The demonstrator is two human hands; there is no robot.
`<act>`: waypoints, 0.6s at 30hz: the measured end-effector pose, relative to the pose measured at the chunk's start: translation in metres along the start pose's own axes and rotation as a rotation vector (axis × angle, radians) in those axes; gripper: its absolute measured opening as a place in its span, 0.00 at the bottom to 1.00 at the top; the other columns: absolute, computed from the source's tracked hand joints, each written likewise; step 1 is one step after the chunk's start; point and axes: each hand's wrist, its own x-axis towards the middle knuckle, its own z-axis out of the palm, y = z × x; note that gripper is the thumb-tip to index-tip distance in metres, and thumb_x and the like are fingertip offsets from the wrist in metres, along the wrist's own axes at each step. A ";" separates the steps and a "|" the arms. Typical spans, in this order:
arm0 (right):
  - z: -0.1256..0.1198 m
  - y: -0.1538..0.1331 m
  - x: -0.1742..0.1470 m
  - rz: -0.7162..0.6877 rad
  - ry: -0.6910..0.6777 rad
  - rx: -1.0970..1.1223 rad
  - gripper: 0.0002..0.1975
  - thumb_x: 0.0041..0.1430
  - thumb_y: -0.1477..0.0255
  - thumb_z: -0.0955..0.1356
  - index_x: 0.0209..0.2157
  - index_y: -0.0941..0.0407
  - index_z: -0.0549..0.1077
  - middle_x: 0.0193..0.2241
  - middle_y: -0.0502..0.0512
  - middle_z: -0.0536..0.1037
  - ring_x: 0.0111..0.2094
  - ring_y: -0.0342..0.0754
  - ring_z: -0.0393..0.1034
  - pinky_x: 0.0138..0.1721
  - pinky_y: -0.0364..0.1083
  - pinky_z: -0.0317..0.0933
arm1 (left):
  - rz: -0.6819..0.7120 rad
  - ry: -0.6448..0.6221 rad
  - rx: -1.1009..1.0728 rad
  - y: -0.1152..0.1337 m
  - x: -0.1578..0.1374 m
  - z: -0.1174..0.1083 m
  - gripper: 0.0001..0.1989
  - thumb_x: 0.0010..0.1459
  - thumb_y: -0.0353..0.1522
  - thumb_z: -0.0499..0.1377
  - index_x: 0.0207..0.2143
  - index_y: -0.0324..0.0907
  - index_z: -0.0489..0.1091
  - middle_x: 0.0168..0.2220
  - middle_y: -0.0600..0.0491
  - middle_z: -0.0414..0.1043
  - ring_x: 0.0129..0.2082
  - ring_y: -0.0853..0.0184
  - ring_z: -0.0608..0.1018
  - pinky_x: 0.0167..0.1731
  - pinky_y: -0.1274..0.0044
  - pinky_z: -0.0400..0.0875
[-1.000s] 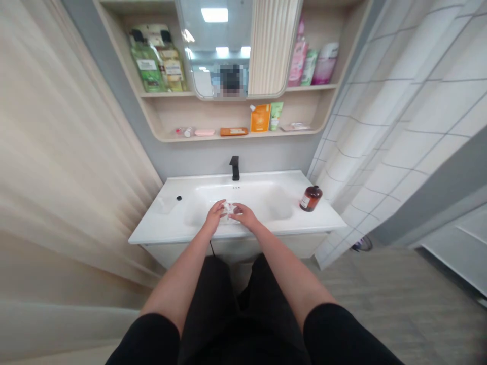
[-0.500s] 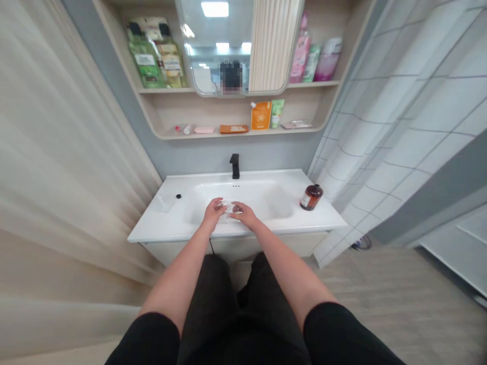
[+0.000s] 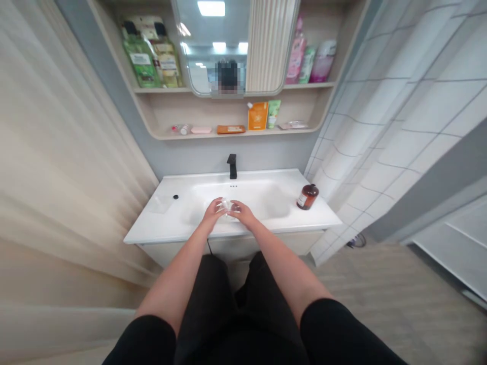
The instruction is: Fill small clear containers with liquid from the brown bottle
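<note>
My left hand (image 3: 212, 210) and my right hand (image 3: 242, 212) meet over the front of the white sink basin (image 3: 279, 200). Between them they grip a small clear, whitish object (image 3: 227, 205), with fingers curled around it from both sides. Its kind is too small and blurred to make out. Behind the hands rises a black faucet (image 3: 232, 167) at the back of the basin.
A brown bottle (image 3: 307, 196) stands on the right of the counter. On the left lie a small black cap (image 3: 175, 196) and a clear sheet or bag (image 3: 160, 204). Above hangs a mirrored shelf with an orange pouch (image 3: 257, 116) and several bottles.
The fingers have closed in a little around the clear object, which is turned slightly between the hands. The whole view has shifted slightly, so the counter and shelf sit farther left.
</note>
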 end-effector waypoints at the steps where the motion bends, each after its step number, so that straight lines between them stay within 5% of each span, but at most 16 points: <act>1: 0.000 0.000 0.000 0.007 -0.008 0.022 0.37 0.47 0.54 0.83 0.57 0.52 0.80 0.47 0.56 0.81 0.47 0.53 0.77 0.51 0.53 0.73 | 0.009 -0.011 0.012 0.001 0.000 0.001 0.37 0.43 0.43 0.79 0.55 0.45 0.75 0.55 0.45 0.79 0.56 0.54 0.81 0.59 0.62 0.75; 4: 0.001 0.002 0.001 0.034 -0.045 0.108 0.40 0.46 0.55 0.84 0.61 0.49 0.79 0.51 0.57 0.81 0.47 0.53 0.77 0.51 0.54 0.74 | 0.004 0.000 0.092 0.009 -0.005 0.001 0.36 0.42 0.44 0.79 0.53 0.43 0.75 0.52 0.44 0.80 0.51 0.54 0.82 0.55 0.62 0.78; 7: 0.002 0.002 0.001 0.071 -0.037 0.166 0.40 0.50 0.53 0.83 0.64 0.45 0.76 0.58 0.59 0.79 0.51 0.55 0.77 0.49 0.53 0.75 | 0.027 0.192 0.292 0.022 -0.024 -0.020 0.39 0.43 0.41 0.80 0.57 0.43 0.74 0.51 0.44 0.80 0.48 0.56 0.83 0.50 0.64 0.80; 13: 0.002 0.006 0.002 0.097 -0.031 0.116 0.29 0.52 0.56 0.80 0.54 0.48 0.80 0.49 0.56 0.82 0.46 0.53 0.77 0.46 0.51 0.74 | 0.167 0.759 0.854 0.065 -0.096 -0.131 0.41 0.52 0.48 0.76 0.65 0.45 0.71 0.58 0.44 0.77 0.52 0.56 0.82 0.55 0.62 0.79; 18: 0.003 0.011 0.005 0.083 -0.036 0.105 0.25 0.50 0.57 0.79 0.49 0.50 0.82 0.44 0.54 0.84 0.42 0.51 0.77 0.44 0.51 0.71 | -0.011 0.904 1.147 0.090 -0.104 -0.200 0.42 0.53 0.48 0.76 0.65 0.41 0.70 0.57 0.42 0.77 0.55 0.50 0.80 0.62 0.56 0.75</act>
